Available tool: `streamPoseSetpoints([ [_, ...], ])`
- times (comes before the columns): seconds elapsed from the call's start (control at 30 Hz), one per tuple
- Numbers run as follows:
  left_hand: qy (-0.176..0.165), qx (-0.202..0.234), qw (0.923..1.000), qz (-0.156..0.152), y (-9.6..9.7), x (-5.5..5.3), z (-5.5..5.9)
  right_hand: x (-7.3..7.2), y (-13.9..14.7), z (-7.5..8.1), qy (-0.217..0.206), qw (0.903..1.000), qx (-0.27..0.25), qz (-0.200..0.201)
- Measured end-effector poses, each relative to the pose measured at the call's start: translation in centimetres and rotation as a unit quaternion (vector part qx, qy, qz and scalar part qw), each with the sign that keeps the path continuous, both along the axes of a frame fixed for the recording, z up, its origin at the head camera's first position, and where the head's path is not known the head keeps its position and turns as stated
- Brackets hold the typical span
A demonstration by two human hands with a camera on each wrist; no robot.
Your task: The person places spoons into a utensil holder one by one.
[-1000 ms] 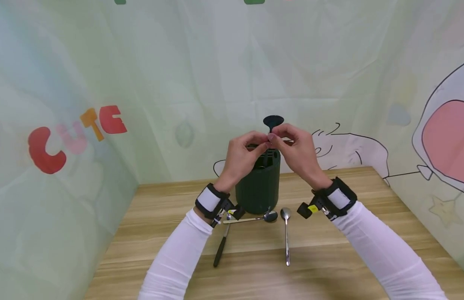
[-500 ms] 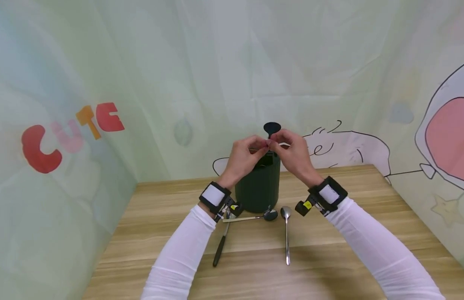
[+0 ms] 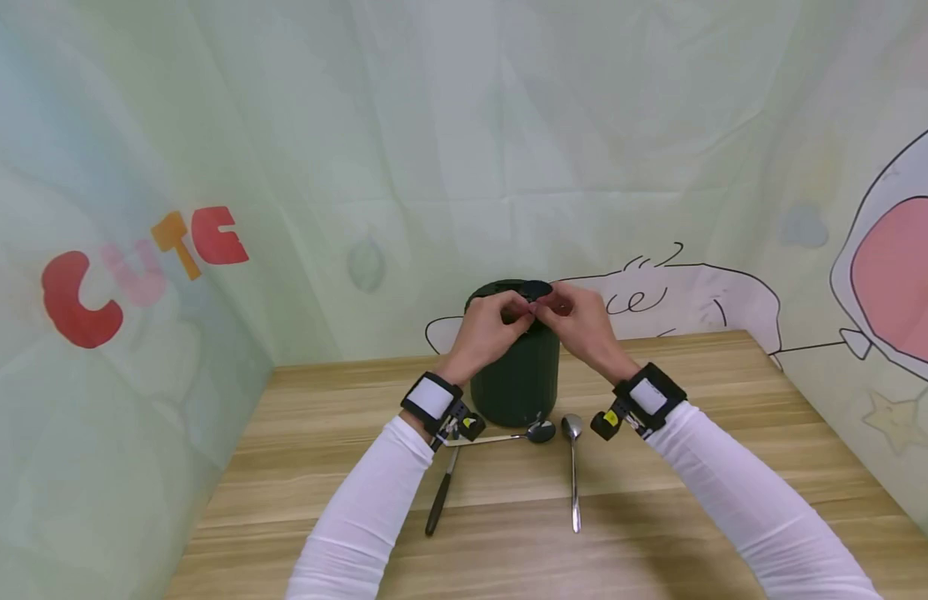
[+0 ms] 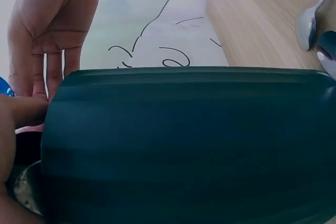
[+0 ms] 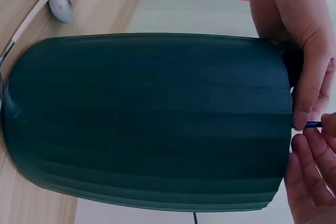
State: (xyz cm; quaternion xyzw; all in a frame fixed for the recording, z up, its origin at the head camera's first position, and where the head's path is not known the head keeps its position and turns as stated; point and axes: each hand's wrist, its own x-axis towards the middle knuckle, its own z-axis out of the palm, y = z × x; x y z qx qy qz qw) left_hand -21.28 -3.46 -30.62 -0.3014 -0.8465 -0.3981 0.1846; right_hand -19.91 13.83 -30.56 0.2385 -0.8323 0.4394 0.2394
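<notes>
A dark green utensil holder (image 3: 512, 383) stands upright at the back of the table. Over its mouth, both hands meet on the thin neck of a black spoon, whose bowl (image 3: 537, 289) points up. My left hand (image 3: 486, 329) pinches the neck from the left, thumb and fingertips together, right at the rim. From the other side my right hand (image 3: 586, 321) pinches it too. In the right wrist view the dark blue stem (image 5: 313, 124) shows between the fingertips of both hands. The lower part of the handle is hidden inside the holder.
In front of the holder lie a cream-handled spoon (image 3: 541, 432), crossing a black-handled utensil (image 3: 438, 502), and a steel spoon (image 3: 574, 483). The wooden table (image 3: 321, 467) backs onto a printed cloth (image 3: 404, 167).
Both hands have moved down toward the holder's rim, and the black spoon has sunk deeper into it. Its bowl now sits about level with the rim. The utensils on the table have stayed put.
</notes>
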Motion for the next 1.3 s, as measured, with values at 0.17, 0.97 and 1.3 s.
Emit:
streamPoseSetpoints([
  [0.17,0.015,-0.022,0.9996,0.008,0.1,-0.1,-0.4,0.0,0.1,-0.7,0.006,0.9998,0.016,0.003],
  [0.97,-0.030,-0.084,0.9956,0.031,-0.3,0.7,0.1,0.0,0.2,-2.3,0.020,0.9954,0.085,-0.039],
  [1.3,-0.033,-0.081,0.9962,0.010,-0.9,1.6,0.5,0.6,0.6,-1.8,-0.011,0.9943,0.105,-0.012],
])
